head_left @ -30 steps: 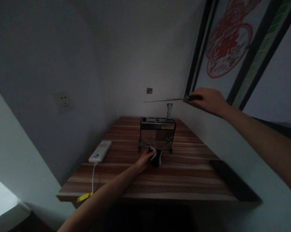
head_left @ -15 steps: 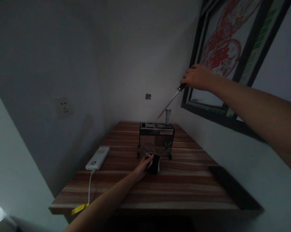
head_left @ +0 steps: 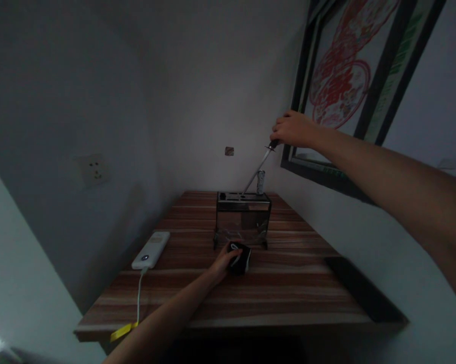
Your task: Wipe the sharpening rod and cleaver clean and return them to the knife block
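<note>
My right hand [head_left: 292,129] is closed around the black handle of a honing steel [head_left: 259,167]. The slim rod slants down to the left, its tip at a hole in the top of the knife holder [head_left: 243,206]. This holder has a dark slotted top and see-through sides. A patterned silvery cylinder [head_left: 260,183] stands upright at its right end, just behind the rod. Closer to me, my left hand [head_left: 221,264] grips a small black cloth-like bundle [head_left: 238,265] with white edging, low over the table in front of the holder.
A white power bank [head_left: 151,250] with a white cable and yellow tag lies at the left of the striped wooden table [head_left: 288,298]. A flat black slab [head_left: 364,288] lies along the right edge. A dark-framed window [head_left: 288,156] juts out above right; walls close in both sides.
My right hand has come down and left with the honing steel. The rod's tip has gone from above the holder to its top. My left hand stays about where it was.
</note>
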The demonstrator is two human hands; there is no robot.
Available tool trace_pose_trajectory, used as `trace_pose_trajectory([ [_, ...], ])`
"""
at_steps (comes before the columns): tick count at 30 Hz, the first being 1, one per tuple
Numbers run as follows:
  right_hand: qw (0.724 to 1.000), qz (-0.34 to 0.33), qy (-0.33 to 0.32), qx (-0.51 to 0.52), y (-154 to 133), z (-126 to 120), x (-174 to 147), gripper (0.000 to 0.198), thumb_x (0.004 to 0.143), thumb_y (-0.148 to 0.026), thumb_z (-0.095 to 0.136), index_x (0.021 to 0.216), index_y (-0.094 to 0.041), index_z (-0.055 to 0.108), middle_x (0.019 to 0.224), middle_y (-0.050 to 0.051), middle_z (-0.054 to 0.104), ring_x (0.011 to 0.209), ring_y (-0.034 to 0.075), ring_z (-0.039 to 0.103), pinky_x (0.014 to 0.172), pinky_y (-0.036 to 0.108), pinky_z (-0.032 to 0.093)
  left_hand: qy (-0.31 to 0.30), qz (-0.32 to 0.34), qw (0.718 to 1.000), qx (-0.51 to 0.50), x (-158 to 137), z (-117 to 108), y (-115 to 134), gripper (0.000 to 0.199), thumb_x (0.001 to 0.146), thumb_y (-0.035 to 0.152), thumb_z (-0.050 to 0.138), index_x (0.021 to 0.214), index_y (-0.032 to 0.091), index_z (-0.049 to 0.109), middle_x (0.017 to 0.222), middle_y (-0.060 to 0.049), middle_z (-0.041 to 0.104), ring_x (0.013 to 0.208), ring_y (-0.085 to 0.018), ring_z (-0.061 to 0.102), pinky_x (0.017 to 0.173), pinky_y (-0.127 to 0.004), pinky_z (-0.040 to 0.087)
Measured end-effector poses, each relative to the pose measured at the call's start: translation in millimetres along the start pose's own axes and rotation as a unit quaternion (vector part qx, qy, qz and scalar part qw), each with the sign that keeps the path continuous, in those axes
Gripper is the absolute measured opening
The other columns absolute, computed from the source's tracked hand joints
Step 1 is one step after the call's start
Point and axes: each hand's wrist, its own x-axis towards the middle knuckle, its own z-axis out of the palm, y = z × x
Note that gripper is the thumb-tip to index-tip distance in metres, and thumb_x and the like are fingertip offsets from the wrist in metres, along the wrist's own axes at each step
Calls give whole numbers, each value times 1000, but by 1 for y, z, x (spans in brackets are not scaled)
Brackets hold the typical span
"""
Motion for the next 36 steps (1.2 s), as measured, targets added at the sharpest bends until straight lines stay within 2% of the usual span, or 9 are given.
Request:
trace_pose_trajectory([
  [4,1000,-6,-10,-6,-4,-3,-1,38,93,-39,39,76,-17,64,86,1,66,99,19,53,85,39,32,-8,7,1000,6,0,-1,-1,46,58,24,76,100,20,58,84,-1,66,71,-15,62,65,-25,47],
  [12,999,-14,-25,-22,-10,-7,1,36,93,-33,40,76,-15,66,81,3,66,95,19,54,83,40,32,-11,6,1000,11,0,-1,-1,47,57,26,77,99,19,59,84,-2,66,74,-16,62,68,-25,46],
  [17,999,-15,-11,-28,-16,-2,9,41,96,-33,34,76,-17,66,80,0,65,93,18,53,84,40,32,-4,0,1000,13,1,0,-1,49,54,26,78,99,19,59,84,-2,66,75,-16,62,70,-26,46],
  [23,999,-18,2,-48,-24,-6,25,36,95,-27,34,79,-18,66,81,0,65,94,17,52,87,40,29,6,1,1000,26,-1,3,-2,51,52,27,79,98,19,58,82,-1,65,71,-16,61,64,-25,46],
  [28,998,-42,-2,-51,-29,-18,40,34,94,-24,35,79,-19,66,79,-1,64,93,16,51,87,39,27,-1,-1,1000,29,0,3,-3,52,54,28,79,101,20,57,84,-2,65,72,-17,61,64,-26,46],
  [36,994,-82,-32,-67,-40,-51,56,34,91,-14,37,77,-18,67,76,2,63,84,16,50,81,36,28,-16,12,999,45,-1,3,-4,48,56,29,77,98,20,57,81,-1,64,72,-16,60,65,-25,45],
])
